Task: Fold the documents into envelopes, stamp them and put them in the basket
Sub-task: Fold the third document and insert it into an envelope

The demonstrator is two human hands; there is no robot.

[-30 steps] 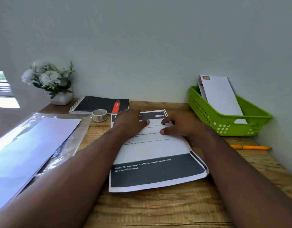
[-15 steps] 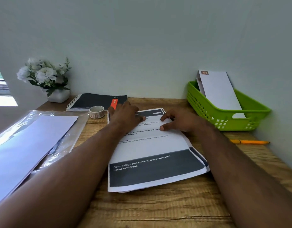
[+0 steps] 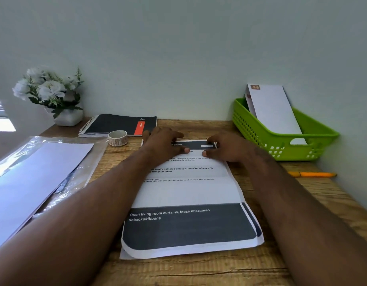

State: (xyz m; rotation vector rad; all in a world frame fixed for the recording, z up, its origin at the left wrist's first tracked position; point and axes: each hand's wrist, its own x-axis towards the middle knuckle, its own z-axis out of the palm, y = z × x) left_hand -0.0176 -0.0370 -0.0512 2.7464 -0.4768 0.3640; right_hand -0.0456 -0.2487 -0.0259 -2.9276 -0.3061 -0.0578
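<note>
On the wooden desk (image 3: pixel 199 271), both hands lie flat, fingers spread, on the far end of the printed white document stack (image 3: pixel 186 195): left hand (image 3: pixel 162 144), right hand (image 3: pixel 226 148), gripping nothing. Green plastic basket (image 3: pixel 314 141) holding white envelopes (image 3: pixel 273 109) sits right.

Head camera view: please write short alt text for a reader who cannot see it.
Both hands, left hand and right hand, press flat on the far end of printed documents on a wooden desk. A green basket at right holds stamped envelopes; a stamp roll and notebook lie behind.
</note>
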